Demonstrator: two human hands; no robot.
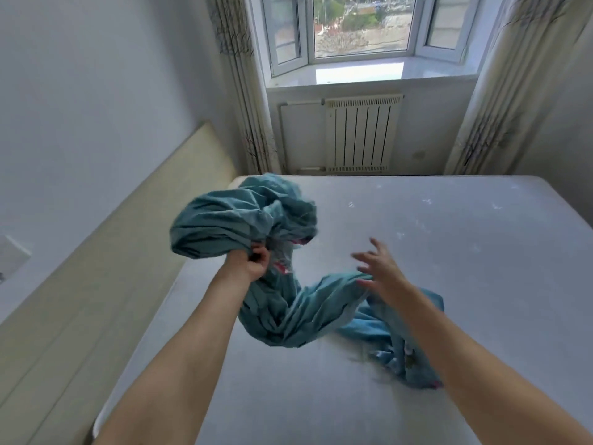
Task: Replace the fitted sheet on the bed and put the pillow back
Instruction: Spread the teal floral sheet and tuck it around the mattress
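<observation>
A bare white mattress point(417, 252) fills the middle and right of the head view. A bunched teal fitted sheet point(244, 216) hangs in the air above its left part, with a long tail trailing down onto the mattress toward the lower right. My left hand point(253, 263) grips a gathered fold of the sheet and holds it up. My right hand point(382, 268) hovers with fingers spread just over the trailing part of the sheet, holding nothing. No pillow is in view.
A beige headboard point(106, 252) runs along the left wall. Beyond the far edge of the mattress stand a white radiator point(359, 136) and a window point(359, 27), with patterned curtains point(247, 91) on both sides.
</observation>
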